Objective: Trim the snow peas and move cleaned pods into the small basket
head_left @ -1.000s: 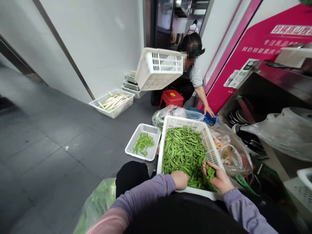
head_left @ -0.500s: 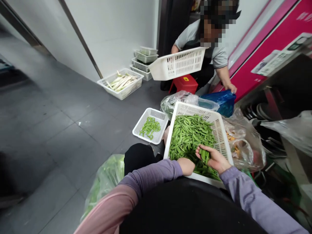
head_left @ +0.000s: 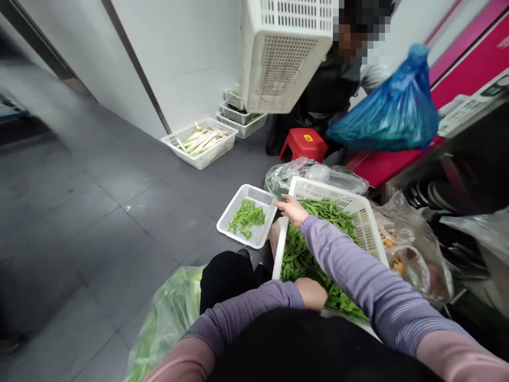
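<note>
Green pea pods (head_left: 299,254) fill a large white slotted basket (head_left: 281,241) in front of my body. My right hand (head_left: 293,209) reaches across the basket to its left rim, fingers stretched out, with no pods visible in them. Just beyond the fingertips, a small white basket (head_left: 260,238) on the floor holds a loose heap of green strips or pods (head_left: 247,217). Low at the near side of the large basket, my left hand (head_left: 313,293) rests against the pods. Its fingers are hidden from view.
A co-worker (head_left: 334,79) lifts a tall white basket (head_left: 284,69) and a blue plastic bag (head_left: 392,114) near a red stool (head_left: 306,143). White stalks lie in a floor basket (head_left: 217,152) beside stacked trays (head_left: 248,127). Bagged greens (head_left: 170,307) sit left; other bags (head_left: 413,249), right.
My right hand has moved left and forward from the pods, opened, and no longer shows the bunch of pods. The co-worker has raised the white basket and blue bag. My left hand stays low.
</note>
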Available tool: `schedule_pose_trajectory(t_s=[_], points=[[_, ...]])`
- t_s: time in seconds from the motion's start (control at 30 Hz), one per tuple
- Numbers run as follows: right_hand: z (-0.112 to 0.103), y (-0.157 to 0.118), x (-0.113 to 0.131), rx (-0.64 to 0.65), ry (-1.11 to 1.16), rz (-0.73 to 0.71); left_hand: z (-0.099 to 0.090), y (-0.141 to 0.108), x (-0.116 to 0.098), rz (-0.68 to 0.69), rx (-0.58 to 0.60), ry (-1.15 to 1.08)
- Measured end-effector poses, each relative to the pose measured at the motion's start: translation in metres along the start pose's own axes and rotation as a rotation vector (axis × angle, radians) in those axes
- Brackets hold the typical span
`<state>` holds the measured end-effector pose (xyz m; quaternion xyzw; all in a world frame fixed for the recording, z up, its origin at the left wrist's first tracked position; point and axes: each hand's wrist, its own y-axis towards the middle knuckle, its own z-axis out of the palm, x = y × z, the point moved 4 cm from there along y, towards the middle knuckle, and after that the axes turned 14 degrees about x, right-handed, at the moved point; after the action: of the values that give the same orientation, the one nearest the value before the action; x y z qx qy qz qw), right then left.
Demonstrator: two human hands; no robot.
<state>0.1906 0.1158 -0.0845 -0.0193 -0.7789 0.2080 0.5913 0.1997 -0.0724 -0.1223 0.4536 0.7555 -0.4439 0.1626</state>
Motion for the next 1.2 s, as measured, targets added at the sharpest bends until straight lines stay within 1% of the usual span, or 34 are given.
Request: schedule_pose_trajectory(t_s=[0.07,0.13,0.2,0.27,0.3,0.37,0.4,0.47,0.57,0.67,0.77,0.87,0.93,1.07,1.2], points=[[-0.019,-0.026,-0.016,-0.016,-0.171,0.033,-0.003,-0.003,-0.003,0.002,0.021,0.045],[-0.045,-0.062,-0.042,-0.041,-0.366,0.092,-0.005,-0.006,-0.008,0.005,0.051,0.086],[-0.073,-0.104,-0.077,-0.087,-0.53,0.183,-0.008,-0.01,-0.012,0.007,0.059,0.123],[-0.097,-0.143,-0.117,-0.114,-0.641,0.297,-0.008,-0.012,-0.015,0.0,0.062,0.175],[-0.105,-0.16,-0.136,-0.118,-0.678,0.351,-0.008,-0.012,-0.015,-0.009,0.066,0.199],[-0.115,-0.186,-0.17,-0.116,-0.722,0.428,-0.007,-0.009,-0.013,-0.036,0.082,0.233],[-0.116,-0.195,-0.183,-0.113,-0.735,0.449,-0.006,-0.007,-0.011,-0.05,0.083,0.247],[-0.117,-0.203,-0.199,-0.112,-0.758,0.463,-0.006,-0.002,-0.007,-0.082,0.071,0.268],[-0.115,-0.201,-0.205,-0.123,-0.796,0.44,-0.005,0.005,-0.004,-0.112,0.043,0.281],[-0.113,-0.188,-0.204,-0.107,-0.822,0.388,-0.007,0.01,-0.005,-0.136,-0.021,0.296],[-0.112,-0.175,-0.206,-0.067,-0.825,0.385,-0.011,0.014,-0.008,-0.135,-0.084,0.302],[-0.114,-0.169,-0.207,-0.071,-0.828,0.396,-0.013,0.018,-0.01,-0.105,-0.082,0.29],[-0.115,-0.172,-0.204,-0.094,-0.827,0.381,-0.015,0.021,-0.01,-0.09,-0.088,0.275],[-0.123,-0.191,-0.196,-0.182,-0.802,0.346,-0.018,0.026,-0.008,-0.081,-0.124,0.202],[-0.129,-0.204,-0.187,-0.261,-0.763,0.314,-0.017,0.03,-0.01,-0.084,-0.115,0.161]])
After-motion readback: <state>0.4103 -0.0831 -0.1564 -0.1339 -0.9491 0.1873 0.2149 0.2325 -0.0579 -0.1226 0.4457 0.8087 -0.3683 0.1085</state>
